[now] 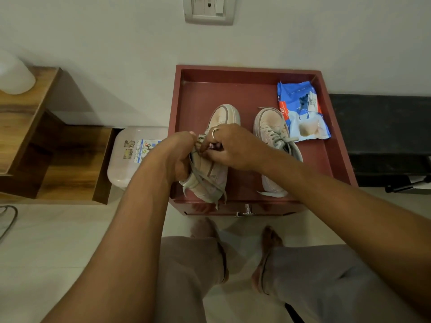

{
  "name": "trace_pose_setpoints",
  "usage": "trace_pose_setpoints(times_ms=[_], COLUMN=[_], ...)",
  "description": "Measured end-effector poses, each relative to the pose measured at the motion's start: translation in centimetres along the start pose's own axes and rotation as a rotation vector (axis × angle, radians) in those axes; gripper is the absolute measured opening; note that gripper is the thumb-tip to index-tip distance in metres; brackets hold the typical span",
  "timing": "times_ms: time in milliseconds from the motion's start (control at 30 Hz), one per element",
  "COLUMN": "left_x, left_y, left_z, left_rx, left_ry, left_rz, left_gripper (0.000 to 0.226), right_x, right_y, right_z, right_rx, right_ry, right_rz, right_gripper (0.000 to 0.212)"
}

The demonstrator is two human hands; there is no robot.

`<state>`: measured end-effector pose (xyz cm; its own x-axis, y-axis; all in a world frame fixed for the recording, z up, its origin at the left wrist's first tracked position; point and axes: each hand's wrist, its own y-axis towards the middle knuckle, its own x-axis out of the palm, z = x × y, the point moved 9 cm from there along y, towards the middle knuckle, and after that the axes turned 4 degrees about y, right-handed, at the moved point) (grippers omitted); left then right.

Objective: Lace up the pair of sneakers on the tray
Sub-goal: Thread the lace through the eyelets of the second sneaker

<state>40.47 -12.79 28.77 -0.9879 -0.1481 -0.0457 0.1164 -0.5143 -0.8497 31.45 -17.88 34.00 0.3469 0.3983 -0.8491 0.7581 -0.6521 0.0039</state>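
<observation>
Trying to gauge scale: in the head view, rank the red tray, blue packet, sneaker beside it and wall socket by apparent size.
1. red tray
2. blue packet and sneaker beside it: too alike to rank; the right arm hides part of the sneaker
3. wall socket, farther off and cut by the frame

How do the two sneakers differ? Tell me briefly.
The left sneaker is gripped by the left hand while the right hand pinches its lace; the right sneaker stands untouched. The left sneaker's lace trails loose; the right sneaker's is crisscrossed. Both are pale pink, on the tray.
</observation>
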Motion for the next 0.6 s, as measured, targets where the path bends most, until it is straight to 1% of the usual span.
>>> trace_pose_setpoints(times_ms=[33, 67, 100, 167, 200, 233, 300, 400, 533, 567, 600], left_x=[0.1, 0.4, 0.6, 0.8, 0.7, 0.7, 0.8, 0.7, 1.4, 1.7, 2.1], left_y=[-0.1, -0.1, -0.2, -0.3, -0.3, -0.3, -0.5, -0.3, -0.1, -0.2, -0.3], left_z=[0.0, 0.1, 0.2, 0.3, 0.4, 0.4, 0.5, 0.6, 0.6, 0.5, 0.5], left_rx=[0.005, 0.015, 0.026, 0.049, 0.064, 0.076, 0.092, 0.106, 0.112, 0.107, 0.108], left_ry=[-0.004, 0.004, 0.023, 0.071, 0.1, 0.138, 0.206, 0.24, 0.265, 0.278, 0.293], left_rz=[-0.012, -0.03, -0.042, -0.034, -0.017, 0.008, 0.047, 0.074, 0.042, 0.027, 0.011], left_gripper=[0.04, 0.037, 0.034, 0.031, 0.03, 0.03, 0.03, 0.032, 0.026, 0.023, 0.022], right_x=[-0.4, -1.4, -3.1, -6.2, -6.9, -6.9, -5.5, -4.5, -3.1, -3.0, -3.4], right_y=[0.0, 0.1, 0.1, -0.2, -0.5, -0.6, -0.6, -0.4, -0.5, -0.7, -0.9], right_z=[0.0, 0.5, 1.4, 3.8, 4.9, 5.8, 6.6, 6.3, 5.0, 5.2, 5.7], right_rx=[-0.017, -0.016, 0.001, 0.094, 0.148, 0.186, 0.208, 0.195, 0.082, 0.077, 0.097], right_ry=[-0.018, -0.033, -0.032, -0.04, -0.06, -0.069, -0.019, 0.057, 0.058, 0.034, 0.012], right_rz=[-0.009, 0.037, 0.134, 0.347, 0.407, 0.42, 0.366, 0.309, 0.087, 0.078, 0.115], right_gripper=[0.024, 0.021, 0.018, 0.016, 0.017, 0.017, 0.018, 0.019, 0.016, 0.018, 0.02])
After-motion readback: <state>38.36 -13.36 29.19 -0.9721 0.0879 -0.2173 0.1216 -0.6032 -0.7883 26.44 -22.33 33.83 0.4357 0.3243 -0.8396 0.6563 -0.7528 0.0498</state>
